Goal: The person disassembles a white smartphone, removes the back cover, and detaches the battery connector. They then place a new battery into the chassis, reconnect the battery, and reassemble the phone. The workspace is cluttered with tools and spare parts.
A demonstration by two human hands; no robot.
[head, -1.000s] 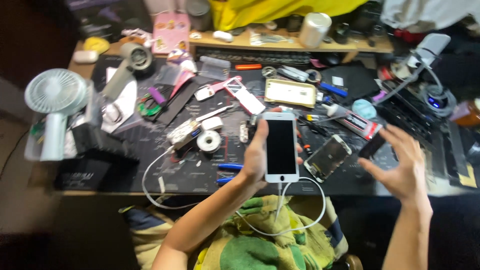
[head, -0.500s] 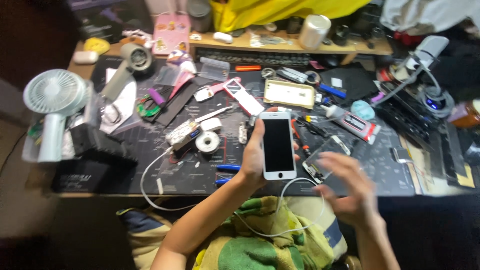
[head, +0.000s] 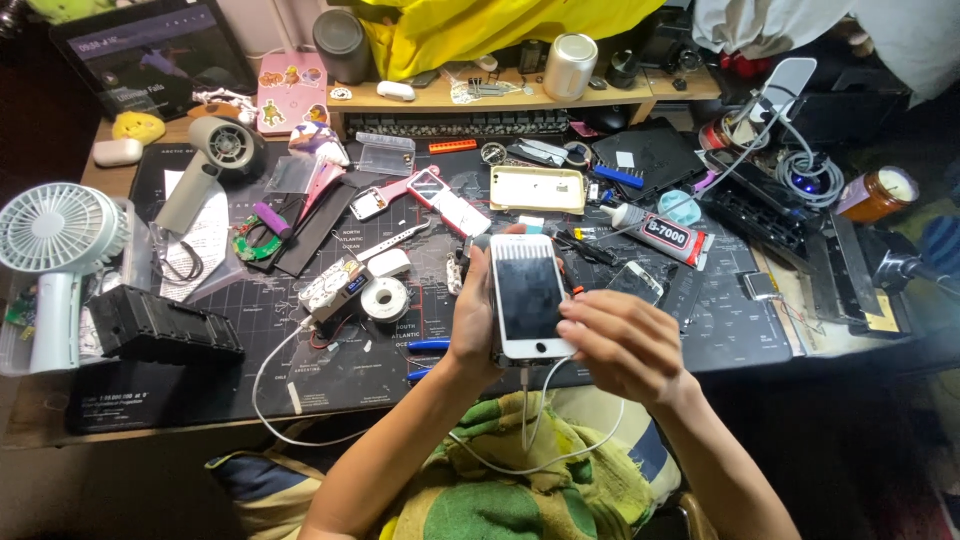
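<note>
My left hand (head: 473, 318) grips a white smartphone (head: 527, 292) by its left edge and holds it upright above the front of the desk, its dark screen facing me. A white cable (head: 535, 455) plugs into the phone's bottom and loops down over my lap. My right hand (head: 620, 345) rests against the phone's lower right corner, fingers curled onto its edge. Just behind the phone lie another dark phone (head: 634, 282) and a tube of glue (head: 665, 231) on the black desk mat (head: 280, 300).
A white desk fan (head: 52, 245) and a black box (head: 160, 325) stand at left, a grey hair dryer (head: 210, 165) behind them. A solder spool (head: 385, 298), tweezers, phone parts, a lamp (head: 780, 85) and a jar (head: 880, 195) crowd the desk.
My right hand has come in from the right side of the desk to the phone's lower right corner. My left hand has kept hold of the phone.
</note>
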